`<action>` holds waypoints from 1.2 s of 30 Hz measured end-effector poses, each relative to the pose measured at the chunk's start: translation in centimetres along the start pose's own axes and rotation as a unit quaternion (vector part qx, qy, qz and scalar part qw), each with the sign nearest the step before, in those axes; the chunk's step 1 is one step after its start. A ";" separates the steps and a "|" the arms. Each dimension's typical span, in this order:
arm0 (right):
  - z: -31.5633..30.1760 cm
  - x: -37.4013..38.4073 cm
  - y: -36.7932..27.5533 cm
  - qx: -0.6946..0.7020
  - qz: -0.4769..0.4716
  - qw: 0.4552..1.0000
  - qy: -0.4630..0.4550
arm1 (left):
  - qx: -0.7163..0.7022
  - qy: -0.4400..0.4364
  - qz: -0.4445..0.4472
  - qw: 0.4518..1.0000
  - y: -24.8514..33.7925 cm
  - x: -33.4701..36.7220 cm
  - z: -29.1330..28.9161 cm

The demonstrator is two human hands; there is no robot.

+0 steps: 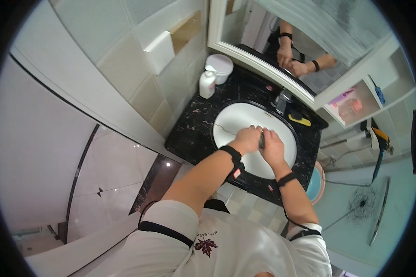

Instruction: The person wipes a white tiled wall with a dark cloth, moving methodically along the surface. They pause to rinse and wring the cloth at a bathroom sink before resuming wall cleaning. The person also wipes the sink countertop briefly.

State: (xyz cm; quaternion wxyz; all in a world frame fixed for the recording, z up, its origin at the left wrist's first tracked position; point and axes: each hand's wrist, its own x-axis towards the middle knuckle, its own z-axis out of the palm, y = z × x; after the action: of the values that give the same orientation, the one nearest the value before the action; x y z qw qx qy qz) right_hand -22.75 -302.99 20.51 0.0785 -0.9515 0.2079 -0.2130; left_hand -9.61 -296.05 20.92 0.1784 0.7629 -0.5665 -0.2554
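Note:
Over the white oval sink, both my hands meet, with a small dark grey object between them. My left hand is closed, its fingertips against the object's upper end. My right hand wraps round the object from the other side. Fingers cover most of it, so its kind does not show. A thin dark line runs across the sink's left wall toward my left hand. Behind the sink, the metal faucet stands apart from both hands.
The black speckled countertop surrounds the sink. On it stand a white pump bottle, a white lidded tub and a yellow-backed brush. A framed mirror and an open shelf rise behind. A blue basin is at right.

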 end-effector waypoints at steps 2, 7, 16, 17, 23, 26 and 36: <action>0.4 -1.6 1.6 0.035 0.165 0.984 -0.054 | 0.026 0.056 0.012 0.998 -0.4 -1.1 0.7; -0.6 -3.7 -2.2 0.431 0.381 0.781 -0.241 | -0.138 -0.102 0.043 0.984 -7.0 -10.3 -0.3; 7.5 1.8 -28.2 0.457 0.017 0.763 -0.456 | -0.590 0.032 -0.210 0.779 -20.7 -31.3 -6.8; 8.7 3.0 -31.3 0.466 -0.012 0.760 -0.453 | -0.601 0.086 -0.198 0.770 -22.7 -33.5 -7.7; 17.5 9.5 -48.1 0.537 0.019 0.695 -0.478 | -0.614 0.254 -0.150 0.732 -37.7 -46.0 -13.4; 20.8 11.7 -56.4 0.531 0.059 0.696 -0.480 | -0.639 0.280 -0.184 0.692 -43.8 -51.9 -16.5; 25.4 24.1 -76.4 0.554 0.022 0.606 -0.570 | -0.605 0.471 -0.155 0.623 -53.4 -63.0 -28.9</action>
State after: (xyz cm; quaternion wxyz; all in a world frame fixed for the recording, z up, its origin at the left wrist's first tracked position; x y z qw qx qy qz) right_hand 35.84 -242.95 24.83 0.6974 -0.6505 -0.0161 0.3002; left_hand 34.41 -220.67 26.02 0.8002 0.5752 0.0038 -0.1697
